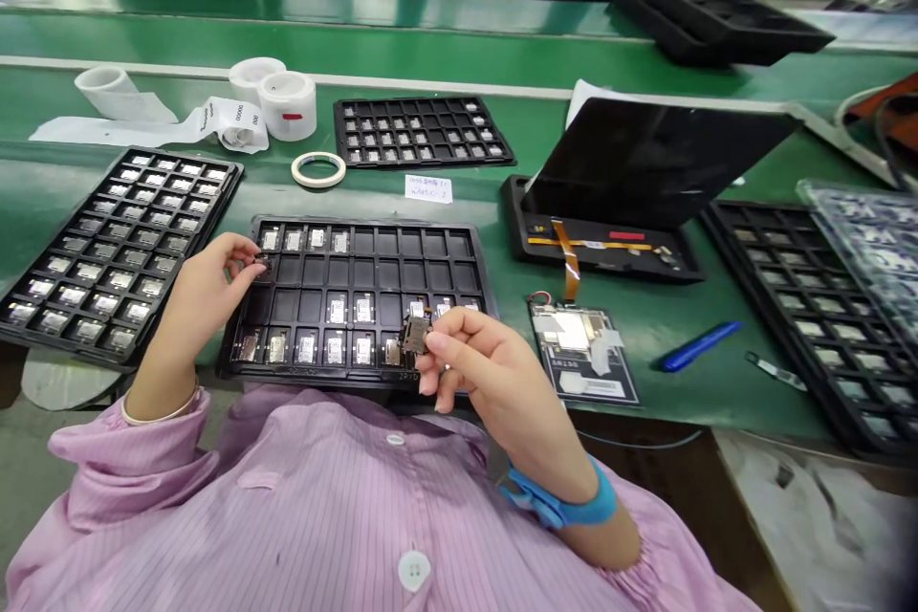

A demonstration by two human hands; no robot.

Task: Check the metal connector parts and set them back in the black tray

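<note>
I have both hands over the black compartment tray [402, 223] that lies on the green surface [502, 115] just in front of me. My right hand [488, 368] is closed in a pinch on a small metal module [414, 335], thumb and fingers holding it tilted just above the tray's near row. My left hand [207, 292] is closed too, its fingertips pinching a small dark piece [261, 261] at the tray's left edge, beside the second row. I cannot tell what that piece is.

The tray is part filled: four modules in the far row, a full near row, a few in the row above it, and the middle cells bare. I judge this to be the sorting or loading stage, one module in hand and many pockets open.

The next move, as I read it, calls for turning the module flat and square to a pocket, then lowering it without knocking its neighbours, which sit close together.

A fuller tray [121, 249] lies to the left, touching the working tray's corner, and another tray [420, 131] lies further back. A tape ring [318, 169] lies between them, and a blue tool [699, 345] lies well off to the right.
</note>
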